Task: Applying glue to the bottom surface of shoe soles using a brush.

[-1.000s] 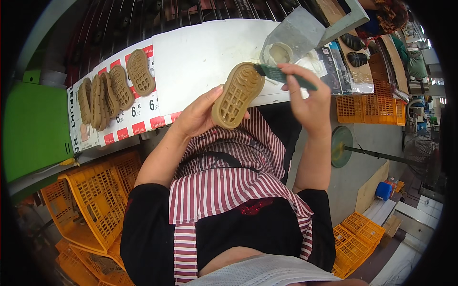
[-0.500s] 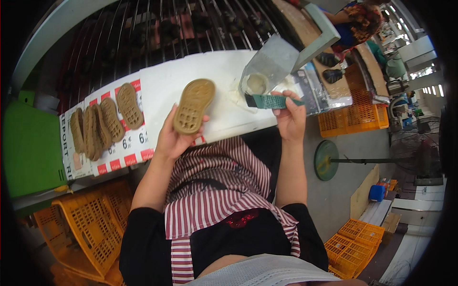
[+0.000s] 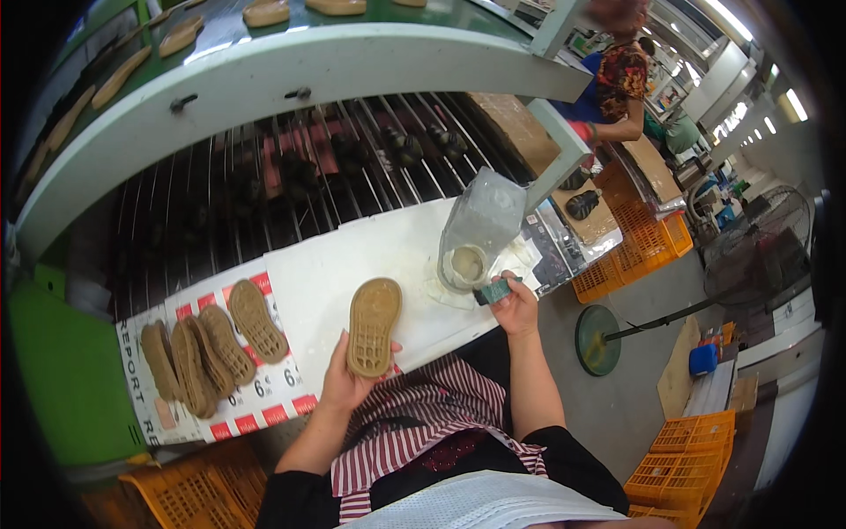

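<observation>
A brown shoe sole (image 3: 374, 322) with a grid of hollows is upright in my left hand (image 3: 351, 377), the fingers closed around its lower end over the white board. My right hand (image 3: 516, 310) grips a green-handled brush (image 3: 499, 291) with a dark end, beside a translucent plastic container (image 3: 483, 212). A pale substance (image 3: 465, 264) shows inside the container's round opening. Off to the left, several brown soles (image 3: 257, 319) lean and lie on a printed sheet.
Beyond the white board (image 3: 308, 256) run metal rods (image 3: 317, 167) with dark shoes on them. A green conveyor (image 3: 220, 40) carries soles behind a pale metal frame (image 3: 352, 62). Orange crates (image 3: 634, 238) and a fan (image 3: 758, 256) stand right; another person (image 3: 617, 79) is farther off.
The view has tilted up, bringing the conveyor into sight. My right hand has turned the brush and sits closer below the container's opening. The sole stays in my left hand.
</observation>
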### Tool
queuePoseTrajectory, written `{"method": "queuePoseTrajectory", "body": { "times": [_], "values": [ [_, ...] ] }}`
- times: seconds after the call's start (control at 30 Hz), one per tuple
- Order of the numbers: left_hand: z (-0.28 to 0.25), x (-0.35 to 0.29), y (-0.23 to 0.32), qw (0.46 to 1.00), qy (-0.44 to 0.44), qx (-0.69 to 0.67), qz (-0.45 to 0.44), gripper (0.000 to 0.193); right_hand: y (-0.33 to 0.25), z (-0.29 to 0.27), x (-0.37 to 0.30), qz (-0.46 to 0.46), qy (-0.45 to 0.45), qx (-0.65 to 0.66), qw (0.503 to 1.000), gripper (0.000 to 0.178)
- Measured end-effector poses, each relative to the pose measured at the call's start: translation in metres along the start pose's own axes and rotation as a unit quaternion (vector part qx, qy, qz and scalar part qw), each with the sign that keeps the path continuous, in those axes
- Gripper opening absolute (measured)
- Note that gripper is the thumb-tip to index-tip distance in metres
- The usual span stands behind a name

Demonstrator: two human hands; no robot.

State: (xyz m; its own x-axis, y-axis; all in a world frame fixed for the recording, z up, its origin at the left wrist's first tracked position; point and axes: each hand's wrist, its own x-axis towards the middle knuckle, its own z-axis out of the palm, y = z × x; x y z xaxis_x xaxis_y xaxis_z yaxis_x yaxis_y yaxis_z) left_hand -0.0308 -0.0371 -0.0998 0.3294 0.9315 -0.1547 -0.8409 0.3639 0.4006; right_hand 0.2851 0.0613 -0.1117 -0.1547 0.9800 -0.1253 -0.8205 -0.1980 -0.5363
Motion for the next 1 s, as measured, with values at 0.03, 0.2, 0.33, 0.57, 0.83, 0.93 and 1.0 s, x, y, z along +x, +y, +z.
{"method": "queuePoseTrajectory", "body": {
  "times": [0.03,0.2,0.33,0.57,0.83,0.93,1.0],
  "values": [
    [0.001,0.001,-0.001,1.0,-0.009,0.002,0.001,0.058,-0.003,0.001,-0.002,-0.004,0.005,0.004,1.0,0.016],
    [0.001,0.0,0.0,1.0,0.008,-0.01,-0.017,0.06,-0.003,-0.005,0.0,0.008,-0.017,-0.006,1.0,0.016],
    [0.003,-0.002,0.004,0.999,0.029,-0.021,-0.007,0.06,0.003,0.001,0.006,0.001,-0.013,-0.028,1.0,0.015],
    [0.009,0.0,0.004,0.999,0.024,-0.026,0.026,0.054,0.002,0.006,0.0,0.002,-0.054,-0.032,0.998,0.018],
    [0.012,0.0,0.002,0.998,0.012,-0.041,0.049,0.049,-0.001,0.009,0.001,0.028,-0.096,-0.082,0.992,0.017],
    [0.013,0.001,0.0,0.998,0.024,-0.031,0.055,0.048,-0.001,0.007,0.001,0.031,-0.086,-0.118,0.989,0.015],
    [0.014,0.001,0.0,0.997,0.022,-0.035,0.061,0.047,0.0,0.006,0.001,0.028,-0.101,-0.115,0.988,0.015]
  ]
}}
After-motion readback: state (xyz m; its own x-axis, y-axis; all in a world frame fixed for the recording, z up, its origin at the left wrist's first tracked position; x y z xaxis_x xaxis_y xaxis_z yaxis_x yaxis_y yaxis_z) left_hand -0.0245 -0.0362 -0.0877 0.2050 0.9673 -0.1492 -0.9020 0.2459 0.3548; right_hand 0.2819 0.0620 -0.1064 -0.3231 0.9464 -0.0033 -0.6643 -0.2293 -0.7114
